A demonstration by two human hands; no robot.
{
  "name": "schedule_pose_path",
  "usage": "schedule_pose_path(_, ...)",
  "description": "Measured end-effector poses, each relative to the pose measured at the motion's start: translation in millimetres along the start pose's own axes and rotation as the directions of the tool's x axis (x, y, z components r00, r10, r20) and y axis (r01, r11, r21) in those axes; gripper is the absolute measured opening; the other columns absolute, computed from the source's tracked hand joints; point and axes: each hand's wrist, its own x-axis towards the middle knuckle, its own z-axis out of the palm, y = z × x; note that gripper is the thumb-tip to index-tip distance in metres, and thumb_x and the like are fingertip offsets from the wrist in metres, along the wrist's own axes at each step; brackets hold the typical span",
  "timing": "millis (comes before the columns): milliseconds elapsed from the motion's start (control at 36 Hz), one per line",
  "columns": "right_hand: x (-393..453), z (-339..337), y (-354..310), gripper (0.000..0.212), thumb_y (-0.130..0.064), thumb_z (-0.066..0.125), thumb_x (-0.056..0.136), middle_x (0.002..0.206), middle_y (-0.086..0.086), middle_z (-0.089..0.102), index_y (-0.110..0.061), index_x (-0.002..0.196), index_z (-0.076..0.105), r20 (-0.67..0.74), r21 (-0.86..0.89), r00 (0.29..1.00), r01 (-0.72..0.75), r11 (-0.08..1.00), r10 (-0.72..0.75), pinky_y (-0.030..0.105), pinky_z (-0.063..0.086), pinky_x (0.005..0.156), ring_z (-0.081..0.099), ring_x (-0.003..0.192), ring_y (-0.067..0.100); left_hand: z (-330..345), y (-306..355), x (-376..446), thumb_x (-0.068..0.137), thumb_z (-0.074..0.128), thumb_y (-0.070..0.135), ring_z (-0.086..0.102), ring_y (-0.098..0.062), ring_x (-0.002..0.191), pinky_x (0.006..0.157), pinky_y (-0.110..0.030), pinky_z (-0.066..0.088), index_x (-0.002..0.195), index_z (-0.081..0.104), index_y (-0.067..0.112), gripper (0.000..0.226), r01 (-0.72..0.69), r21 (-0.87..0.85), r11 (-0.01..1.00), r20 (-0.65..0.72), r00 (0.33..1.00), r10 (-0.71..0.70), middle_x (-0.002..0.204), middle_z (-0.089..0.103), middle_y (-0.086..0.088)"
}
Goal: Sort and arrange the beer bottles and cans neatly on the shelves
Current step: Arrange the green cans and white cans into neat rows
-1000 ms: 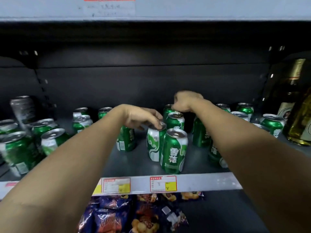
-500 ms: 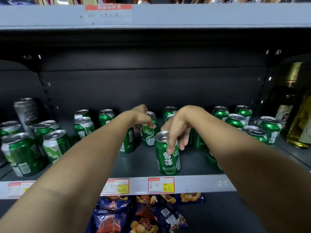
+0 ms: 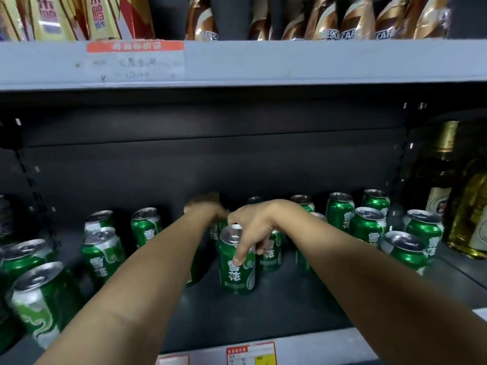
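One green can (image 3: pixel 237 262) upright, top up, in the right hand's (image 3: pixel 253 225) fingertip grip; left hand's (image 3: pixel 208 209) grip blurred, untellable.

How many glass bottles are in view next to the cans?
2, both at far right: a dark bottle with a gold foil neck, and a yellowish bottle right of it, nearer the camera and cut by the frame edge. More may be hidden beyond that edge.

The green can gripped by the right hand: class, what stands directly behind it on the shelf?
Behind the green can held by the right hand stands another green can, its top covered by the fingers. The blurred left hand hides what lies farther back.
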Motion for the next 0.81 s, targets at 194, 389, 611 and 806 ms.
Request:
schedule_pose_path(194,21.5,-5.1,-4.2,0.057,-0.018,0.083,0.075,0.109,0.009,0.050,-0.001,0.117,0.048,-0.042,0.002,0.999,0.007,1.000,-0.007,0.040,0.060,0.079,0.068,0.096,0.032,-6.2,-8.8,19.7,0.092,0.055,0.045,0.059,-0.029,0.111,0.087,-0.035,0.050,0.128,0.056,0.011,0.049,0.005,0.071,0.997,0.086,0.996,-0.011,0.125,0.060,-0.011)
schedule_pose_path(389,45.3,-3.9,-8.8,0.062,-0.008,0.080,0.077,0.128,0.006,0.041,-0.010,0.128,0.046,0.025,-0.050,1.000,0.020,0.999,-0.019,0.032,0.059,0.076,0.061,0.097,0.027,-16.1,-22.1,17.2,0.088,0.063,0.013,0.050,-0.013,0.059,0.046,-0.020,0.043,0.088,0.055,0.011,0.008,0.034,0.000,0.999,0.381,0.924,-0.031,0.070,0.053,-0.003)
schedule_pose_path(611,61.0,-5.4,-15.5,0.057,-0.023,0.081,0.077,0.131,0.009,0.055,-0.014,0.124,0.050,0.032,-0.270,0.999,-0.021,0.963,0.031,0.035,0.053,0.082,0.060,0.107,0.025,-12.3,-27.2,13.0,0.088,0.062,0.013,0.053,-0.010,0.055,0.041,-0.020,0.039,0.096,0.060,0.009,0.009,-0.064,-0.055,0.996,0.318,0.945,0.078,0.076,0.061,-0.002)
schedule_pose_path(806,54.7,-1.7,-32.2,0.085,-0.031,0.080,0.078,0.149,0.005,0.039,-0.008,0.147,0.036,-0.013,-0.426,0.996,-0.082,0.901,0.085,0.043,0.045,0.103,0.046,0.129,0.030,-8.3,-29.7,10.9,0.090,0.058,0.015,0.057,-0.028,0.108,0.069,-0.028,0.051,0.134,0.046,0.004,0.047,-0.047,-0.188,0.981,0.063,0.996,0.060,0.129,0.054,-0.015)
